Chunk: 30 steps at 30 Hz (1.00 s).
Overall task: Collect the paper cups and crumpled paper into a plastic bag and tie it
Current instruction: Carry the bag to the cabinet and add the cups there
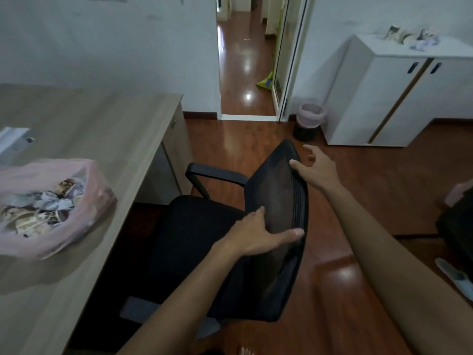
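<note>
A pink plastic bag [84, 226] lies open on the wooden desk [107, 129] at the left, holding several patterned paper cups and crumpled paper [43, 206]. More cups and crumpled paper [412, 38] sit on top of the white cabinet [399, 98] at the far right. My left hand [258, 233] lies flat against the mesh backrest of a black office chair [276, 196]. My right hand [316, 170] is at the backrest's top edge, thumb on it and fingers spread.
The chair stands between the desk and open wooden floor. A small bin with a pink liner [309, 121] stands beside the cabinet near the doorway [245, 73]. A second dark chair [458, 226] and a slipper [453, 278] are at the right edge.
</note>
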{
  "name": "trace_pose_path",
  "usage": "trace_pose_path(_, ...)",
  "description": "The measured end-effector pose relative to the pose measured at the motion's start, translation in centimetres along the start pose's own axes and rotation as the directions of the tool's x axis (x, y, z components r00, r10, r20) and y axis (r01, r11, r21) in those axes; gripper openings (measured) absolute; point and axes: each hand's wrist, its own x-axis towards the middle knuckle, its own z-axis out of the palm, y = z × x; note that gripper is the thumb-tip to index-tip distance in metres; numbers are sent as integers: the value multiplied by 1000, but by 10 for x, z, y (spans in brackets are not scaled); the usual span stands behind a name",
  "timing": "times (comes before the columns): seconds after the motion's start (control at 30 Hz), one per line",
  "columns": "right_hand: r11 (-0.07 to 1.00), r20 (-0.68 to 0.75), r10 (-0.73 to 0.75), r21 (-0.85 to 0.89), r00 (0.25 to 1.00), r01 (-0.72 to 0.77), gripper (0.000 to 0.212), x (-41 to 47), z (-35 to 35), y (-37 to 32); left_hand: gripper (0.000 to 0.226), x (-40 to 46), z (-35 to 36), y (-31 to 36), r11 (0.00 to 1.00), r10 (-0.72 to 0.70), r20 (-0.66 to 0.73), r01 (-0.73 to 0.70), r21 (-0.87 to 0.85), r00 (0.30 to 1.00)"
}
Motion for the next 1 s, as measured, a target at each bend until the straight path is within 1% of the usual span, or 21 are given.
trace_pose_path(0.07, 999, 86, 8, 42, 996, -12, 77, -7, 9, 9, 138, 6, 22, -2, 1000, -31, 171, 31, 1, 985)
trace_pose_path(0.1, 998, 107, -1, 62, 994, -6, 79, -9, 15, 13, 139, 7, 32, -4, 999, -36, 231, 42, -22, 972)
trace_pose_path(0.17, 992, 85, -6, 127, 996, -5, 78, -10, 25, 18, 136, 10, 44, -10, 994, -14, 282, 44, -100, 959)
trace_pose_path(0.23, 981, 39, -6, 193, 999, -2, 76, -8, 30, 18, 131, 13, 48, -15, 991, 7, 268, 29, -133, 963)
trace_pose_path(0.4, 969, -53, -35, 244, 998, 47, 73, -4, 40, 13, 126, 14, 45, -22, 988, 15, 240, 22, -152, 971)
trace_pose_path(0.5, 973, -50, -39, 227, 998, 50, 70, -1, 49, 3, 125, 12, 40, -29, 983, 6, 205, 31, -180, 979)
trace_pose_path(0.67, 966, -46, -70, 244, 996, 79, 69, 3, 75, -21, 125, 8, 22, -52, 973, -8, 165, 47, -228, 986)
trace_pose_path(0.87, 959, -24, -86, 270, 996, 90, 68, 9, 117, -59, 118, -4, -10, -85, 954, -45, 103, 73, -289, 994)
trace_pose_path(0.93, 957, -11, -80, 278, 997, 80, 67, 12, 134, -74, 114, -8, -20, -100, 946, -55, 64, 73, -317, 996)
trace_pose_path(1.0, 952, 4, -69, 301, 998, 65, 68, 15, 151, -88, 109, -12, -30, -116, 938, -71, -4, 65, -340, 997)
